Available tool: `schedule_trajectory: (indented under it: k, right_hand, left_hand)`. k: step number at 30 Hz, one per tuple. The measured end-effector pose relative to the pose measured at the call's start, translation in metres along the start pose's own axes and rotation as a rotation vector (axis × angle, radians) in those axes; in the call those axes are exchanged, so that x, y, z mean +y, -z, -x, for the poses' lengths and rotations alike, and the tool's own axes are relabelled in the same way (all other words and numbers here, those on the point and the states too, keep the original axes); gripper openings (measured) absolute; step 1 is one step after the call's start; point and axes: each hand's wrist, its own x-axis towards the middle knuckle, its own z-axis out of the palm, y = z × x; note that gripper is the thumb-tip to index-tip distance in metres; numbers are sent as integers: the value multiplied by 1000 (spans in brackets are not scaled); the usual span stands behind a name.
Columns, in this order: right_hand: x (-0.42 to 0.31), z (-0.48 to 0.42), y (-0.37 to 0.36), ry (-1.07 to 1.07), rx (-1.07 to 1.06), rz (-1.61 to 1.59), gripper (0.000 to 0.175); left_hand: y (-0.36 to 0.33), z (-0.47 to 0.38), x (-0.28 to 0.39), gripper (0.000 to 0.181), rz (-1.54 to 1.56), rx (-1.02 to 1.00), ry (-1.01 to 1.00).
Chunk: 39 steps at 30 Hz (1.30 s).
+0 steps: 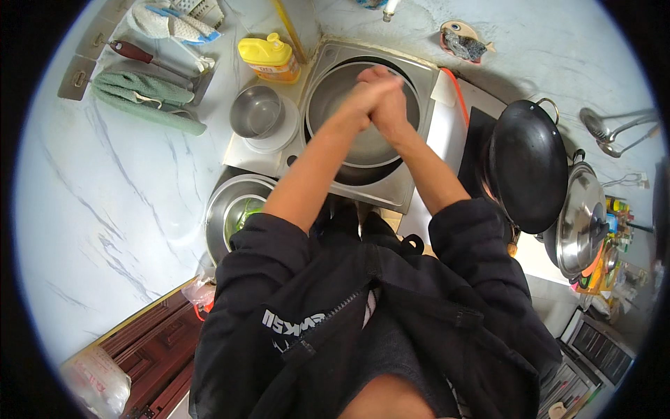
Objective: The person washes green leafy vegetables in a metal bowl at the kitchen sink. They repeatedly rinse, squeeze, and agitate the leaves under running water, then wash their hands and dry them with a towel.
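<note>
My left hand [366,99] and my right hand [390,102] are pressed together, with their fingers overlapping, above a large round metal basin [335,105] set in the steel sink [419,173]. The fingers are slightly blurred, and whether anything small lies between the palms is hidden. The basin seems to hold some cloudy liquid. Left of the sink, a small steel bowl [256,111] rests on a white round lid or plate [290,133]. Behind that bowl stands a yellow plastic jug [269,57] with a label.
At lower left, nested metal bowls [214,220] hold something green. A black wok [531,167] leans at the right beside a steel pot lid [578,225]. Green cloths [146,97] and a red-handled scraper [133,52] hang on the left wall. A faucet [388,11] is above the sink.
</note>
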Motion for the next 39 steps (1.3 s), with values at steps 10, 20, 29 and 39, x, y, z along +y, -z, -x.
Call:
schedule_trajectory:
  k: [10,20,29,39]
  right_hand:
    - [-55,29,-3,-453,129,-1810,15]
    - [-85,65,-16,615,256,-271,27]
    - [-114,3,35,218,-997,80,47]
    - [-8,1,24,-657,-491,-1038,29]
  left_hand:
    - [25,9,14,17,721,-431,-90]
    - [48,-57,-7,17,1434,380,392]
    - [-15,3,-59,28,-1391,-663,-366]
    - [32,35,15,17,-1304,-509,-768]
